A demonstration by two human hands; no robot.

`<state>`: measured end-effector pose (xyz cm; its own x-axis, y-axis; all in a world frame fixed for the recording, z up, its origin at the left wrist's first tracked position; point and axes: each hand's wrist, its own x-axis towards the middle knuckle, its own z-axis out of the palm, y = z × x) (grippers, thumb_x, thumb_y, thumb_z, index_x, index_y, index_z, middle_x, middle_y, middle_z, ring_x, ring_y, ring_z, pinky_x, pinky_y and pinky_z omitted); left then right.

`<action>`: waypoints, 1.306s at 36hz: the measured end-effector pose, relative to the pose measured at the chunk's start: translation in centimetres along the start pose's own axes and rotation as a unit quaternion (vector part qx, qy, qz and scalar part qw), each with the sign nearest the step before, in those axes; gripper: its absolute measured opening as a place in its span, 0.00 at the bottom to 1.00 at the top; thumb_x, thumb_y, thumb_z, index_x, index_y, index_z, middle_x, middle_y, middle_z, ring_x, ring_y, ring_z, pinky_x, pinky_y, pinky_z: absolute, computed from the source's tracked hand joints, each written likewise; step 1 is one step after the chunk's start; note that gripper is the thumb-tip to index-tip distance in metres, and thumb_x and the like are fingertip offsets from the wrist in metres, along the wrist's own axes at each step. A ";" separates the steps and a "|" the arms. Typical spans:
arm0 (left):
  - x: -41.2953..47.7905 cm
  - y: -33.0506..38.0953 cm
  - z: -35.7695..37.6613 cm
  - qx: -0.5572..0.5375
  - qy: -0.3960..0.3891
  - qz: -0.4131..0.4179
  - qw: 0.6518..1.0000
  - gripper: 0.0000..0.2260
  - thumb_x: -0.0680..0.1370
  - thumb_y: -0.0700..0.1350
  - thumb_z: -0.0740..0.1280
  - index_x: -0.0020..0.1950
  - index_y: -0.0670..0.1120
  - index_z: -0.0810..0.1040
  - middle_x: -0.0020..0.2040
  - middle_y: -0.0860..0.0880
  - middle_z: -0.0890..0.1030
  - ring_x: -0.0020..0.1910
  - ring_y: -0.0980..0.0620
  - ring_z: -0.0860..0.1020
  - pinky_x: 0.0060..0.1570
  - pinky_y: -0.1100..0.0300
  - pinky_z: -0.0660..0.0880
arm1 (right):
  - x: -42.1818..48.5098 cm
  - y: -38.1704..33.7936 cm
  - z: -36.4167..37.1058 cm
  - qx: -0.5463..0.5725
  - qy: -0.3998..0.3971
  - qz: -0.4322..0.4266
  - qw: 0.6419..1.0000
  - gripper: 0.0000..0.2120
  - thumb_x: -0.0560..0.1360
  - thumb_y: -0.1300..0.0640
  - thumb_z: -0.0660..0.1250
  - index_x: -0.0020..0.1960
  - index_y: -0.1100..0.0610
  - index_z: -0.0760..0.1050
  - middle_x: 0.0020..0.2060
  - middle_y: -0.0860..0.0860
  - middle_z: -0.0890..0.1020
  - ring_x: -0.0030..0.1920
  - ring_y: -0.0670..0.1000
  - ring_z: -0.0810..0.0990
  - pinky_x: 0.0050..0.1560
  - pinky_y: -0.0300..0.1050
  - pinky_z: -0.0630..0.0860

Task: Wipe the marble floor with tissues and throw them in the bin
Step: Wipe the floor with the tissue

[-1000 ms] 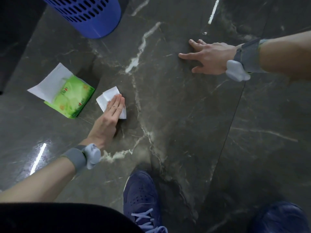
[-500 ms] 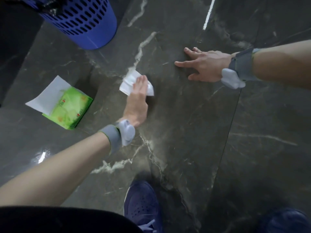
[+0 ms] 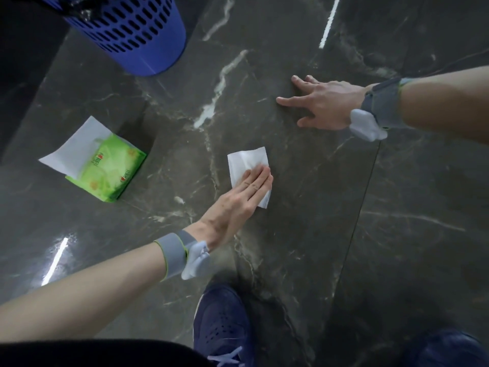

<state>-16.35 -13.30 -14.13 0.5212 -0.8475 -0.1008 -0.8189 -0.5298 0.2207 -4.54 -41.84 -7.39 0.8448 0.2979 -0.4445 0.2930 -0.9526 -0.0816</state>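
Note:
A folded white tissue (image 3: 244, 161) lies flat on the dark marble floor (image 3: 397, 234). My left hand (image 3: 238, 200) presses on its near half with straight fingers laid together. Farther right, my right hand (image 3: 320, 103) rests flat on the floor with fingers spread, holding nothing. A blue perforated bin (image 3: 132, 30) stands at the top left, well beyond the tissue. A green tissue pack (image 3: 108, 170) with one white sheet sticking out lies on the floor to the left.
My two dark blue shoes (image 3: 222, 324) are at the bottom edge, the left one just behind my left wrist. A tile joint runs down the floor right of the tissue. A darker strip borders the floor at far left.
My left hand slid the tissue from beside the green pack up toward the right hand, then back down and to the right. The right hand stayed planted.

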 end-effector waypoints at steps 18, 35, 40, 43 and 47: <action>-2.0 -3.2 -4.3 0.020 -0.077 0.045 0.996 0.38 0.70 0.21 0.56 0.80 0.33 0.58 0.81 0.37 0.58 0.80 0.41 0.61 0.76 0.48 0.66 | -0.1 0.7 -4.0 -0.040 -0.074 0.004 0.996 0.29 0.83 0.46 0.61 0.82 0.43 0.58 0.82 0.53 0.56 0.81 0.56 0.60 0.77 0.52 0.61; 25.6 -8.1 -23.4 0.199 -0.074 -0.078 0.974 0.22 0.77 0.34 0.62 0.70 0.45 0.74 0.55 0.36 0.80 0.54 0.33 0.81 0.52 0.42 0.80 | -12.5 11.4 -11.8 -0.112 -0.061 0.121 0.984 0.25 0.83 0.51 0.62 0.79 0.49 0.65 0.76 0.51 0.70 0.75 0.56 0.70 0.72 0.56 0.71; 28.2 -1.2 -17.9 0.138 -0.031 -0.109 0.984 0.18 0.78 0.29 0.58 0.67 0.40 0.72 0.59 0.35 0.78 0.57 0.33 0.79 0.50 0.47 0.75 | -16.2 15.0 -9.3 -0.091 -0.089 0.132 0.983 0.25 0.85 0.49 0.61 0.81 0.48 0.62 0.78 0.48 0.67 0.77 0.51 0.66 0.76 0.53 0.67; 27.2 1.3 -12.7 0.111 -0.044 -0.094 0.988 0.21 0.78 0.30 0.62 0.71 0.38 0.68 0.69 0.38 0.73 0.66 0.36 0.76 0.63 0.47 0.75 | -17.4 16.3 -7.6 -0.091 -0.105 0.151 0.979 0.27 0.84 0.47 0.62 0.81 0.47 0.62 0.78 0.49 0.67 0.78 0.53 0.65 0.77 0.54 0.65; 23.9 1.7 -7.0 0.099 -0.093 -0.048 0.990 0.29 0.79 0.32 0.63 0.80 0.35 0.59 0.80 0.40 0.62 0.80 0.43 0.62 0.76 0.52 0.64 | -17.8 17.6 -5.6 -0.080 -0.130 0.182 0.971 0.28 0.84 0.46 0.61 0.81 0.48 0.60 0.79 0.51 0.67 0.78 0.55 0.66 0.76 0.54 0.65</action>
<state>-3.61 -34.23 -9.41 0.5615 -0.7741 -0.2923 -0.8078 -0.5894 0.0093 -11.91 -63.58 4.07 0.7702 -0.1016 -0.6297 0.0797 -0.9641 0.2531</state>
